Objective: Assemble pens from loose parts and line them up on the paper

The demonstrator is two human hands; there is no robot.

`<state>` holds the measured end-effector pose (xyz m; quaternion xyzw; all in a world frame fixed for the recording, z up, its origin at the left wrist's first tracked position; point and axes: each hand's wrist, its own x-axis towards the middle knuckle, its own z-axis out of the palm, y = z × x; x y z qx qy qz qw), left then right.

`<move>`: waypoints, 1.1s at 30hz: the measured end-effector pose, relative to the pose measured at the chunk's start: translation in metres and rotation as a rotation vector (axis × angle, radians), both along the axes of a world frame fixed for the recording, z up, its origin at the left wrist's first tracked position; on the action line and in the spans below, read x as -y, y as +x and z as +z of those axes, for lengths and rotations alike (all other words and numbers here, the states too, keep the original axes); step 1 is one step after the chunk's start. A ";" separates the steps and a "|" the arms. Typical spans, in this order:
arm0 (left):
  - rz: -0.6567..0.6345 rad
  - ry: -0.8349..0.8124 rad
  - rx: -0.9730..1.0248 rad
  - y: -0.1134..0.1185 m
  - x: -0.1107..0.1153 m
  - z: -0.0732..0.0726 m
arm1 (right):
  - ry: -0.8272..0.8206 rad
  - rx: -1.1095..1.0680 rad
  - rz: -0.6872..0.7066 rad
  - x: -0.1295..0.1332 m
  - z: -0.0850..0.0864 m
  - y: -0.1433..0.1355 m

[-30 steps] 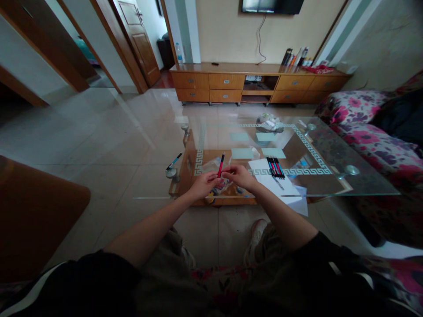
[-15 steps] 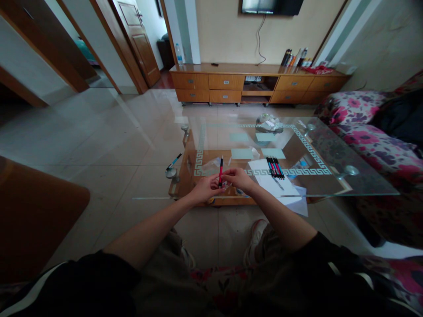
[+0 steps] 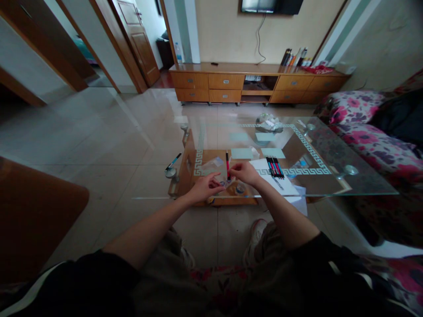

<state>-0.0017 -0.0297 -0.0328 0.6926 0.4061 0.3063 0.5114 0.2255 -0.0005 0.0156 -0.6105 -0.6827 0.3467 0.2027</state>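
A red and black pen (image 3: 228, 164) stands nearly upright in the fingers of my right hand (image 3: 243, 172), above the glass table (image 3: 330, 185). Just left of it, my left hand (image 3: 206, 187) has its fingers apart and holds nothing. On white paper (image 3: 287, 188) to the right lies a row of several black pens with red and blue parts (image 3: 275, 167). A loose slim item (image 3: 278, 183) lies below that row. One blue and black pen (image 3: 173, 161) rests at the table's left side.
Clear plastic wrapping (image 3: 213, 164) lies beyond my hands. A glass bowl (image 3: 269, 123) stands at the table's far side. Behind is a wooden TV cabinet (image 3: 226, 82); a floral sofa (image 3: 360, 136) is at the right.
My left hand has let go of the pen and its fingers have opened. My right hand has moved slightly right and up with the pen.
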 end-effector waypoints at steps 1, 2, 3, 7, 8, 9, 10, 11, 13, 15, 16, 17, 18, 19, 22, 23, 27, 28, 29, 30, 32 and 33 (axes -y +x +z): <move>0.007 0.020 -0.015 -0.001 -0.001 0.000 | 0.061 0.135 -0.062 -0.003 0.003 0.011; 0.009 0.037 -0.029 -0.003 -0.001 0.000 | 0.097 0.285 -0.154 -0.006 0.006 0.024; 0.007 0.052 -0.041 -0.004 -0.002 0.000 | 0.101 0.415 -0.244 -0.008 0.007 0.036; 0.013 0.088 -0.074 -0.007 -0.003 0.003 | -0.044 0.556 -0.404 -0.012 0.005 0.081; 0.012 0.091 -0.082 -0.007 -0.003 0.003 | -0.068 0.560 -0.456 -0.012 0.004 0.089; 0.010 0.091 -0.088 -0.006 -0.002 0.004 | -0.085 0.568 -0.512 -0.013 0.001 0.095; 0.005 0.090 -0.093 -0.006 -0.002 0.005 | -0.099 0.574 -0.555 -0.013 -0.001 0.100; 0.001 0.087 -0.096 -0.006 -0.002 0.005 | -0.104 0.579 -0.594 -0.013 -0.003 0.104; 0.000 0.084 -0.098 -0.006 -0.002 0.005 | -0.100 0.577 -0.646 -0.014 -0.006 0.109; 0.003 0.087 -0.100 -0.006 -0.003 0.004 | -0.093 0.567 -0.680 -0.014 -0.010 0.112; 0.004 0.090 -0.102 -0.006 -0.003 0.003 | -0.093 0.565 -0.697 -0.015 -0.011 0.113; 0.006 0.093 -0.104 -0.006 -0.003 0.003 | -0.095 0.565 -0.714 -0.015 -0.012 0.114; 0.006 0.095 -0.108 -0.006 -0.003 0.003 | -0.097 0.568 -0.729 -0.016 -0.013 0.115; 0.008 0.097 -0.114 -0.007 -0.003 0.003 | -0.099 0.572 -0.742 -0.016 -0.014 0.116; 0.010 0.097 -0.123 -0.006 -0.002 0.004 | -0.100 0.583 -0.754 -0.016 -0.014 0.117; 0.008 0.095 -0.124 -0.005 -0.002 0.004 | -0.103 0.585 -0.753 -0.016 -0.014 0.117; 0.028 0.153 -0.173 -0.006 -0.003 0.008 | -0.121 0.592 -0.752 -0.015 -0.012 0.115; 0.043 0.202 -0.205 -0.009 -0.006 0.009 | -0.122 0.594 -0.753 -0.015 -0.012 0.114; 0.061 0.262 -0.242 -0.013 -0.010 0.011 | -0.119 0.596 -0.754 -0.014 -0.011 0.112; 0.075 0.337 -0.287 -0.019 -0.015 0.012 | -0.109 0.598 -0.749 -0.014 -0.010 0.110; 0.180 0.477 -0.393 -0.037 -0.030 0.012 | -0.078 0.601 -0.723 -0.013 -0.007 0.103; 0.261 0.515 -0.444 -0.047 -0.038 0.012 | -0.059 0.600 -0.699 -0.013 -0.007 0.098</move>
